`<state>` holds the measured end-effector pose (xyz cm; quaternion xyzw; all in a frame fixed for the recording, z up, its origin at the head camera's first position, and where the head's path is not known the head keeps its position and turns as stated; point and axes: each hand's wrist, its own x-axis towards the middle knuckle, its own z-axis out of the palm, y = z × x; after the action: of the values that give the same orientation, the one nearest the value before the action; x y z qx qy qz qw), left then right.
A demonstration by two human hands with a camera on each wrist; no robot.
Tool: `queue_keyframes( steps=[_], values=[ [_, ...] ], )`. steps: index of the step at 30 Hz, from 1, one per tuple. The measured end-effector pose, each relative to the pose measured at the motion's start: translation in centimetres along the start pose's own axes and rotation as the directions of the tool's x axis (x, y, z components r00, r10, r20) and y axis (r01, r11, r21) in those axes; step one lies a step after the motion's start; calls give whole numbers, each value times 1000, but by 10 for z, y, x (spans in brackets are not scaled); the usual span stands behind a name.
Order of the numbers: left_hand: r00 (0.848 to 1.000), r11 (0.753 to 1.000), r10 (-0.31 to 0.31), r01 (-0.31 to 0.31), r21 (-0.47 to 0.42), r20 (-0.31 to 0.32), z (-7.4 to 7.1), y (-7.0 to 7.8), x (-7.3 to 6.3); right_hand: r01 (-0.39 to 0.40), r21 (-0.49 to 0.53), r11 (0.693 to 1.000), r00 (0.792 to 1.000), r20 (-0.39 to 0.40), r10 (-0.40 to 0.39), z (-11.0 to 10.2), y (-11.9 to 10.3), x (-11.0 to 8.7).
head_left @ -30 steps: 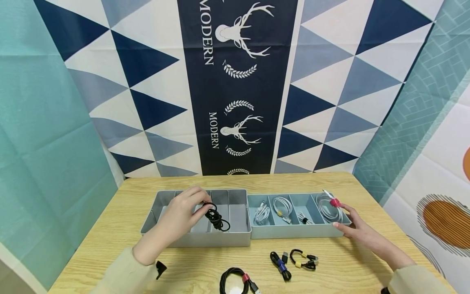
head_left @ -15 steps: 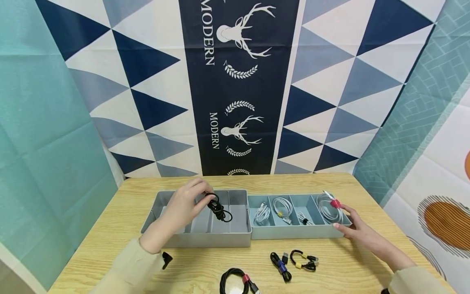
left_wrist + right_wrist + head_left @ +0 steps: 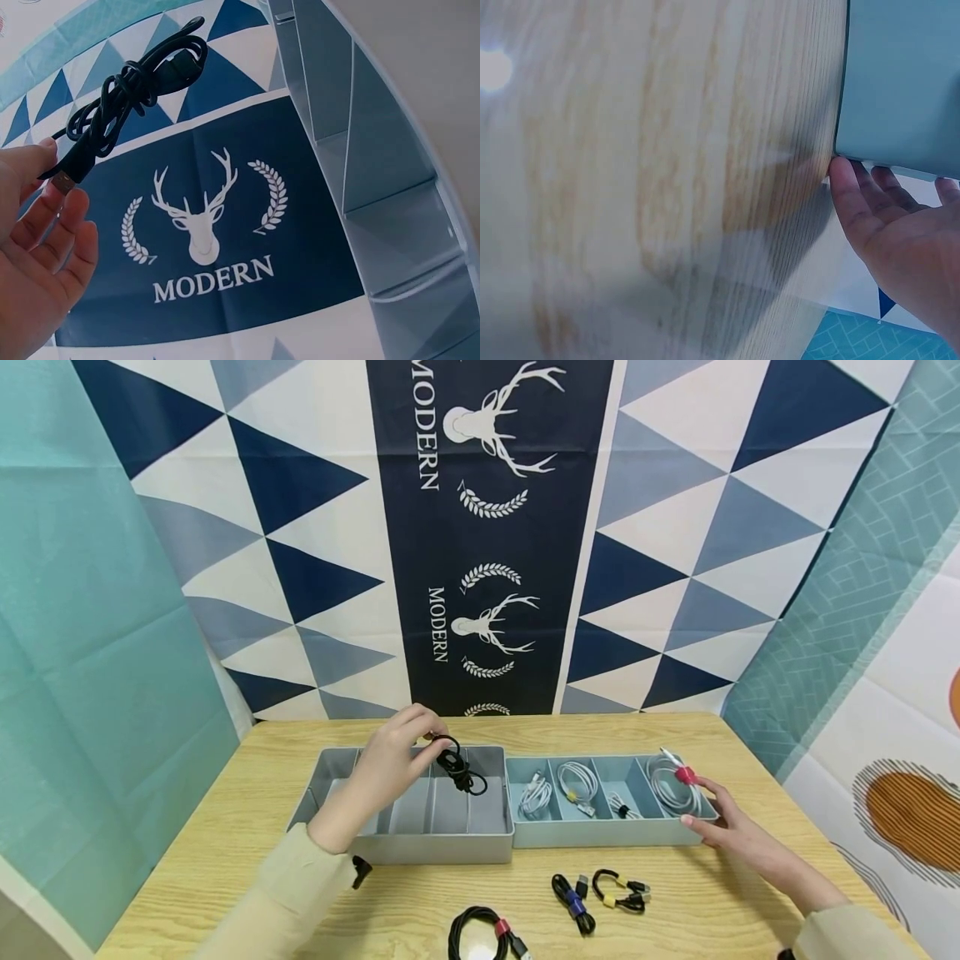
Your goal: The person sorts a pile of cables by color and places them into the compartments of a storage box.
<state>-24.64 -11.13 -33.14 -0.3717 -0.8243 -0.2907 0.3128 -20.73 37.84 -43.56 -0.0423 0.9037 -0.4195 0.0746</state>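
Over the grey tray (image 3: 442,850) | left hand (image 3: 390,760): pinching cable (image 3: 453,765), moving rightward and farther back | cable: now hanging toward right-end slots (image 3: 489,810), seemingly closer to them, resting in none | right hand (image 3: 729,828): holding right end of blue tray (image 3: 592,835)

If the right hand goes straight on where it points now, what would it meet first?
Most likely the light-blue divided organizer: the right hand seems to touch its right end.
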Motion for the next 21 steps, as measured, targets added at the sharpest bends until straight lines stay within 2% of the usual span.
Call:
queue_keyframes(
  steps=[21],
  values=[
    [999,997,-16,19,-69,35,34,-10,6,-3,23,1000,1000,0,3,0,2,0]
  ],
)
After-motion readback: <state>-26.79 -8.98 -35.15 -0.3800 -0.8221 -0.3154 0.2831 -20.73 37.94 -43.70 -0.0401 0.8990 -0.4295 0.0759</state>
